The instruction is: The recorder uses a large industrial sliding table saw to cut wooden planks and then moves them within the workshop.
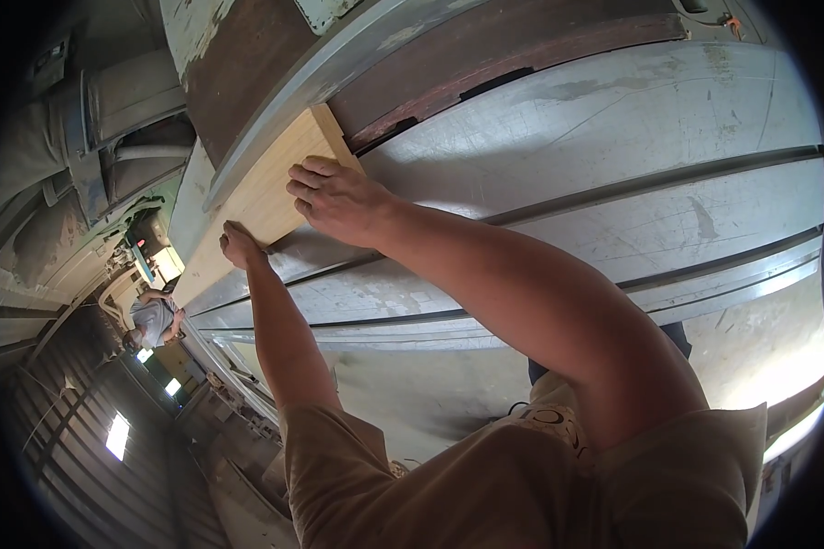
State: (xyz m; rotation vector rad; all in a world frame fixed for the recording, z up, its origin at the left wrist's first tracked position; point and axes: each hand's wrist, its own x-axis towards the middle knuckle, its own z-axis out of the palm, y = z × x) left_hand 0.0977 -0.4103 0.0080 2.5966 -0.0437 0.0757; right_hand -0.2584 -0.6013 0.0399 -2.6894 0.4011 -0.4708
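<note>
A long, pale wooden board (270, 189) lies flat on the metal machine table (613, 119), its far long edge along a grey metal rail (288, 91). My right hand (341, 201) grips the board close to its right end, the fingers curled on its top face. Farther left along the near edge, my left hand (240, 245) is closed on the same board. Both thumbs are mostly hidden. The board's left end runs away toward the far left and is small in view.
Long slots (659, 181) run lengthwise through the metal table. Behind the rail stands a brown and pale green machine body (238, 73). A dark reddish strip (522, 64) borders the table's far side. Another person (154, 316) is at the board's far left end.
</note>
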